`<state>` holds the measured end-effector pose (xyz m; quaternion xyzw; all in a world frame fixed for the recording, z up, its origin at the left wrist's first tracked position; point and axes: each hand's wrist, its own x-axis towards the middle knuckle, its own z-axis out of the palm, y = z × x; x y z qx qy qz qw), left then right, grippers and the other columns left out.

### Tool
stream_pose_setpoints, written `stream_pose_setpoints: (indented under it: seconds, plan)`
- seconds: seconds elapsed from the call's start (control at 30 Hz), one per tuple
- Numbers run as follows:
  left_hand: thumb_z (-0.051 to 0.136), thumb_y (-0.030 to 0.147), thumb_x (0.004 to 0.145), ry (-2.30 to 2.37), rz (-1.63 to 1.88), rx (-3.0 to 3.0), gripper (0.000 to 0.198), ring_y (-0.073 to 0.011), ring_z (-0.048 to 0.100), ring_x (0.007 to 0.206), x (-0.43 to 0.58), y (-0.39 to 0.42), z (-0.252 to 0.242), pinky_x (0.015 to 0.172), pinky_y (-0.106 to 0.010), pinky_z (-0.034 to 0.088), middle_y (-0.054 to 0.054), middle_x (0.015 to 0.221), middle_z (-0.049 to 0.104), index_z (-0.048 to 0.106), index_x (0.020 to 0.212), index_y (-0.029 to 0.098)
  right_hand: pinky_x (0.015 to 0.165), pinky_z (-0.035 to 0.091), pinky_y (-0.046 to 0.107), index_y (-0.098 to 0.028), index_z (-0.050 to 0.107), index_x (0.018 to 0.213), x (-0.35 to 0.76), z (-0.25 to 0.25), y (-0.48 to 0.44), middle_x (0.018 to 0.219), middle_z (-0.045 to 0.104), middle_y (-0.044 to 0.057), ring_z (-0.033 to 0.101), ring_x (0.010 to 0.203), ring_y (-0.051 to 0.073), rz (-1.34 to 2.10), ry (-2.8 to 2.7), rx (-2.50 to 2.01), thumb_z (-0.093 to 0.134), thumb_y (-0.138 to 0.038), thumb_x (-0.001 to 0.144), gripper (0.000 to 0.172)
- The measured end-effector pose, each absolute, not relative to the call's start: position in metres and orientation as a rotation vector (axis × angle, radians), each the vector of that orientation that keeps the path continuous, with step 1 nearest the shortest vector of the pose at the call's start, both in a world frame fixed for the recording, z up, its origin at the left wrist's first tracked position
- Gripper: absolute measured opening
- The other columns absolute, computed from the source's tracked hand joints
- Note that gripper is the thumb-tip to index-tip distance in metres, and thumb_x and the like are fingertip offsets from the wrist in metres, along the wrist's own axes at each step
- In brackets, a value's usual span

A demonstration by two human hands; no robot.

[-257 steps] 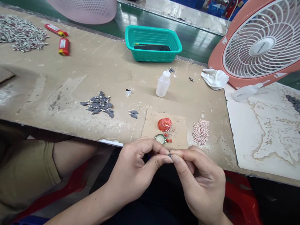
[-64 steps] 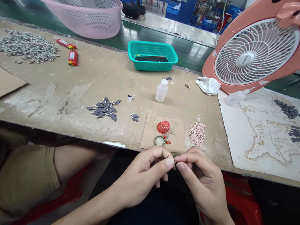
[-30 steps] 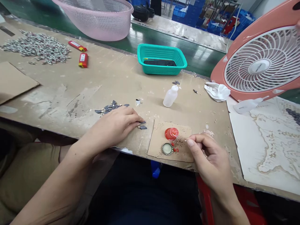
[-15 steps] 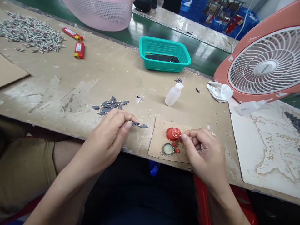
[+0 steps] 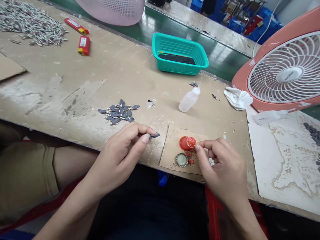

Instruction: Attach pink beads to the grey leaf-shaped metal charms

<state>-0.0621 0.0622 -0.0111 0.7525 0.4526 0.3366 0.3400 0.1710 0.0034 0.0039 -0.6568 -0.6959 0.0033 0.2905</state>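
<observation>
My left hand [image 5: 126,155] pinches a dark grey leaf-shaped piece [image 5: 155,135] between thumb and forefinger, its tip pointing right. Left of that hand lies a pile of similar grey leaf pieces [image 5: 117,112] with small pale beads. My right hand [image 5: 223,168] has thumb and forefinger pressed together at the edge of a small red cap [image 5: 185,143]; whatever is between those fingertips is too small to name. Below the cap sit a metal bottle cap [image 5: 182,160] and several red bits [image 5: 191,162], all on a cardboard piece [image 5: 168,155] strewn with specks.
A white squeeze bottle [image 5: 188,100] stands tilted-looking behind the cardboard. Farther back are a green basket [image 5: 180,68], a pink fan [image 5: 240,78] and a crumpled tissue [image 5: 238,98]. Two red-yellow boxes [image 5: 83,46] lie left. A person's leg [image 5: 72,163] is at left.
The view has shifted slightly. The leaf piece in my left hand has turned, and less of it sticks out past the fingertips. My right hand stays by the red cap.
</observation>
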Motion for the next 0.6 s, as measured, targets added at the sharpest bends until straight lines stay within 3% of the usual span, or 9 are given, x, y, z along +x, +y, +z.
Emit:
stream_pose_setpoints:
  seconds: [0.3,0.6]
  plan:
    - [0.047,0.022,0.101,1.184,0.894,1.928,0.018,-0.0153,0.061,0.098,-0.0607,0.0587,-0.0149,0.088,-0.027,0.046,-0.001,0.103,0.065,0.062,0.110,0.023,0.057,0.036,0.024,-0.017,0.066,0.078,0.1682,0.0044,0.0037,0.064,0.046,-0.005,0.047,0.059,0.008,-0.099,-1.911,-1.764,0.063,-0.014,0.089,0.011]
    - [0.061,0.029,0.096,1.224,0.964,1.627,0.013,-0.0147,0.067,0.099,-0.0554,0.0532,-0.0150,0.089,-0.024,0.052,0.003,0.101,0.074,0.072,0.104,0.030,0.053,0.035,0.025,-0.019,0.067,0.080,0.1718,0.0053,0.0028,0.063,0.045,-0.005,0.045,0.056,0.009,0.008,-1.872,-1.770,0.062,-0.017,0.089,0.011]
